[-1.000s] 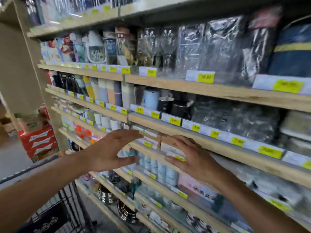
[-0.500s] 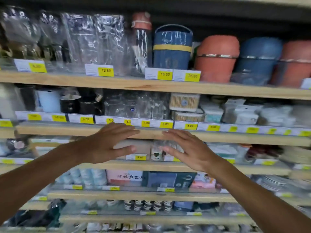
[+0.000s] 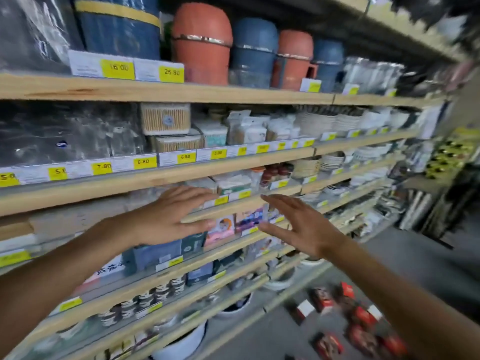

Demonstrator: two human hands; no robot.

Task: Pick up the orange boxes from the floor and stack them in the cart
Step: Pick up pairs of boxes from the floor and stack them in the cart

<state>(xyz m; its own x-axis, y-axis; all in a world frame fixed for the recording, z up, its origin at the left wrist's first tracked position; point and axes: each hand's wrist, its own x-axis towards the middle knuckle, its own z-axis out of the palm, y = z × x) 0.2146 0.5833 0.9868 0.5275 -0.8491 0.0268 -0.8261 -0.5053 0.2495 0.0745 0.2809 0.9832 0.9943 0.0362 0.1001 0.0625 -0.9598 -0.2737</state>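
Several orange-red boxes (image 3: pixel 349 319) lie scattered on the grey floor at the lower right, blurred by motion. My left hand (image 3: pixel 171 216) and my right hand (image 3: pixel 302 226) are both held out in front of me at mid height, fingers spread and empty, palms facing each other. They hover in front of the wooden shelves, well above the boxes. The cart is out of view.
Wooden store shelving (image 3: pixel 166 92) with yellow price tags fills the left and centre, stocked with jars, bins and packets. White buckets (image 3: pixel 181 344) stand under the lowest shelf. More racks (image 3: pixel 441 178) close the aisle at the far right.
My view has swung to the right along the shelves. The cart and red cartons on the left have left the frame, and the boxes on the floor have come into sight. Both hands stay open.
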